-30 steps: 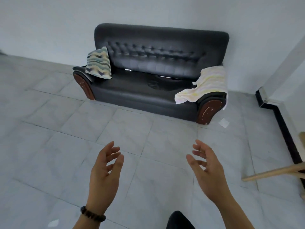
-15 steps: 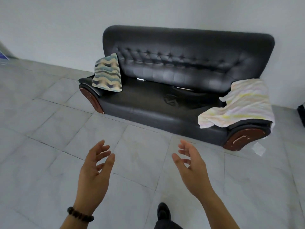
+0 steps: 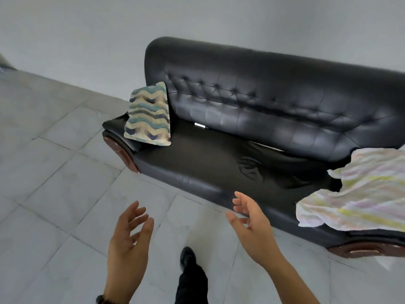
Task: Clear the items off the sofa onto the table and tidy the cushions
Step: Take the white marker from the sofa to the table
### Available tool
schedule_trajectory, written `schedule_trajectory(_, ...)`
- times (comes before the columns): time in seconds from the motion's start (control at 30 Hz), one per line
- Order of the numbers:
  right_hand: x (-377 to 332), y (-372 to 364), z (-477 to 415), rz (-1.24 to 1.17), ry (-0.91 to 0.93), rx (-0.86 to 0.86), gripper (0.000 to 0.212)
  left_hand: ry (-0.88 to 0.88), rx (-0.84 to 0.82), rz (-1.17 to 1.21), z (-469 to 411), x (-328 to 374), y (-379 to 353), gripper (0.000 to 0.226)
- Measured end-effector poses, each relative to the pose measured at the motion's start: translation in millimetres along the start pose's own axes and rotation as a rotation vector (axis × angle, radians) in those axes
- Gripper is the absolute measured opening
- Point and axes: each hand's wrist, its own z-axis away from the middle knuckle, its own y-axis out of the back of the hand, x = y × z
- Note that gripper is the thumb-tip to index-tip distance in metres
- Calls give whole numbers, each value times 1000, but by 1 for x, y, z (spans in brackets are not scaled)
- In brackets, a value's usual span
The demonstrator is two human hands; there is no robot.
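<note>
A black leather sofa [image 3: 252, 106] stands against the wall. A wavy blue-and-cream cushion [image 3: 149, 115] leans on its left arm. A pale striped blanket [image 3: 359, 194] hangs over the right arm and seat. A small white item [image 3: 199, 125] lies in the crease at the back of the seat. My left hand [image 3: 129, 240] and my right hand [image 3: 252, 224] are raised in front of the sofa's front edge, both empty with fingers spread, touching nothing.
Grey tiled floor [image 3: 65, 183] spreads to the left and front. My dark trouser leg and shoe [image 3: 188, 260] show between my hands. A white scrap [image 3: 385, 263] lies on the floor by the sofa's right foot.
The view has closed in on the sofa, which now looms larger and shifted right. Both hands stay raised and empty.
</note>
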Motion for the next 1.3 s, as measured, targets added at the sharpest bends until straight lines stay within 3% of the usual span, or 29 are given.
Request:
schedule_trajectory(0.23, -65, -8, -196, -1, 9, 163, 50, -128, -141, -99, -218, 58, -46, 43)
schedule_trajectory(0.4, -72, -12, -293, -100, -57, 255, 47, -151, -228, -102, -335, 80, -93, 43)
schedule_trajectory(0.63, -35, -38, -449, -172, -199, 187, 45, -89, -256, -162, -460, 55, -182, 37)
schedule_trajectory(0.87, -26, -70, -558, -103, -271, 45, 45, -48, -342, -260, -561, 29, -224, 38)
schedule_trajectory(1.07, 47, -117, -651, -42, -376, 17, 42, 79, -403, -275, -650, -58, -290, 37)
schedule_trajectory(1.3, 202, -218, -770, 123, -349, 6, 43, 9, -470, -385, -753, -252, -396, 50)
